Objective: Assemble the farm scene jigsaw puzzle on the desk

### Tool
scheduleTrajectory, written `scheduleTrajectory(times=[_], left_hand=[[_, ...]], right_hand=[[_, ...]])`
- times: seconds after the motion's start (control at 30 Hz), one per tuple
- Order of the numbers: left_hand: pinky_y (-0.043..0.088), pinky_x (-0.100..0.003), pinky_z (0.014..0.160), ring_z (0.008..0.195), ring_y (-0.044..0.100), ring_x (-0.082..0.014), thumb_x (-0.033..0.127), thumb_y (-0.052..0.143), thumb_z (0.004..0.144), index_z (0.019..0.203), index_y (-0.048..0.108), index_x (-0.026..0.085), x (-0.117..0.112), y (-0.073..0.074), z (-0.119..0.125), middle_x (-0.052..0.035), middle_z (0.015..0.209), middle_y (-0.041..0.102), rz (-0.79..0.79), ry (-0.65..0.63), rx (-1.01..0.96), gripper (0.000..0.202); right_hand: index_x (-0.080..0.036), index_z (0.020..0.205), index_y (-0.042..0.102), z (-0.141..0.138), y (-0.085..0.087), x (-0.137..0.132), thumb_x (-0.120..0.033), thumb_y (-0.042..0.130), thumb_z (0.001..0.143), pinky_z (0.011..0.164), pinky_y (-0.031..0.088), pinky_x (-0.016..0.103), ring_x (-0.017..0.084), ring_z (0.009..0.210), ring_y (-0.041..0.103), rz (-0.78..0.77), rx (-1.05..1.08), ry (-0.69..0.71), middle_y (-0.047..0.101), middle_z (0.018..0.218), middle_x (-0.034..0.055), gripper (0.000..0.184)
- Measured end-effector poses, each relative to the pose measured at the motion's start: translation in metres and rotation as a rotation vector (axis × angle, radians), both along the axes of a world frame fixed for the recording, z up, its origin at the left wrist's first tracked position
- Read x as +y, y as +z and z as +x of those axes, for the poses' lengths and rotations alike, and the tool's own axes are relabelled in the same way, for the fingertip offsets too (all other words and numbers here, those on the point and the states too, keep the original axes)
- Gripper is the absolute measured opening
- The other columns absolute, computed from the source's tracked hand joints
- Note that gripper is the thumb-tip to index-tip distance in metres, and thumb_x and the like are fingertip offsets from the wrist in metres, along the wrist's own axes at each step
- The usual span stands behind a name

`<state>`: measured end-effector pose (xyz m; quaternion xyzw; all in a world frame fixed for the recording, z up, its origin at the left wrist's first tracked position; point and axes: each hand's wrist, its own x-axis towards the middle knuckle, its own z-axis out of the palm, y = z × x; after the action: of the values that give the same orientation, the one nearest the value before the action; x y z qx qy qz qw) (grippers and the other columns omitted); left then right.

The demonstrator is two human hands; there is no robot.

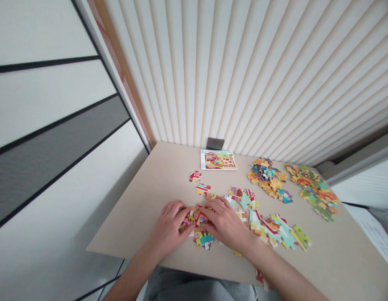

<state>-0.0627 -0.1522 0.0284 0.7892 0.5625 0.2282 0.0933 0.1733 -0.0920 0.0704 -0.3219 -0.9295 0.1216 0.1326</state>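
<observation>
My left hand (172,222) is closed at the near part of the table, thumb and fingers pinching jigsaw pieces (185,226) in red, pink and green. Opposite it, my right hand (221,217) bends its fingers over the same cluster and grips a puzzle piece (201,218) with red and purple on it. The fingertips of both hands nearly meet, and they partly cover these pieces. Just below them lie joined or overlapping green and teal pieces (205,239). Beyond the hands are a red barn piece (195,176) and a red-and-white striped piece (203,189).
A farm picture card (219,160) lies at the back of the beige table (134,200), by a dark wall socket (215,143). Loose pieces (280,230) spread to the right. Farther back are an orange-and-blue pile (267,175) and a green-and-orange group (315,190).
</observation>
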Motion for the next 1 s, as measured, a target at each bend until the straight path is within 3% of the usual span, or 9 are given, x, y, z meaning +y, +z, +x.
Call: scheduleTrajectory(times=[0.27,0.4,0.8,1.0], left_hand=[[0.047,-0.048,0.105,0.116,0.055,-0.0285,0.032,0.07,0.091,0.127,0.064,0.025,0.0,0.0,-0.001,-0.0083,0.117,0.059,-0.001,-0.009,-0.011,0.037],[0.047,-0.048,0.105,0.116,0.055,-0.0278,0.031,0.067,0.093,0.13,0.064,0.026,0.001,0.001,0.0,-0.0081,0.118,0.059,-0.005,-0.009,-0.006,0.037],[0.047,-0.049,0.105,0.117,0.056,-0.0281,0.033,0.059,0.099,0.133,0.062,0.026,0.001,0.002,0.0,-0.0099,0.121,0.06,0.003,-0.018,0.002,0.035],[0.049,-0.046,0.104,0.118,0.059,-0.0253,0.027,0.053,0.102,0.124,0.065,0.025,0.023,0.02,-0.011,-0.0086,0.126,0.062,0.017,-0.054,0.016,0.026]], right_hand=[[-0.025,0.127,0.068,0.001,0.001,0.012,-0.049,0.062,0.1,0.098,0.045,0.044,0.028,0.106,0.063,0.075,-0.018,-0.33,0.071,0.109,0.0093,0.038],[-0.026,0.123,0.069,0.011,-0.001,0.015,-0.05,0.061,0.1,0.098,0.044,0.044,0.029,0.104,0.064,0.112,-0.043,-0.412,0.072,0.107,0.009,0.034],[-0.023,0.13,0.068,0.068,-0.024,0.014,-0.053,0.061,0.099,0.099,0.044,0.044,0.029,0.112,0.063,0.112,-0.052,-0.427,0.071,0.116,0.011,0.043],[-0.025,0.13,0.068,0.068,-0.029,0.014,-0.055,0.062,0.098,0.098,0.043,0.047,0.031,0.111,0.061,0.142,-0.034,-0.402,0.07,0.116,0.0121,0.045]])
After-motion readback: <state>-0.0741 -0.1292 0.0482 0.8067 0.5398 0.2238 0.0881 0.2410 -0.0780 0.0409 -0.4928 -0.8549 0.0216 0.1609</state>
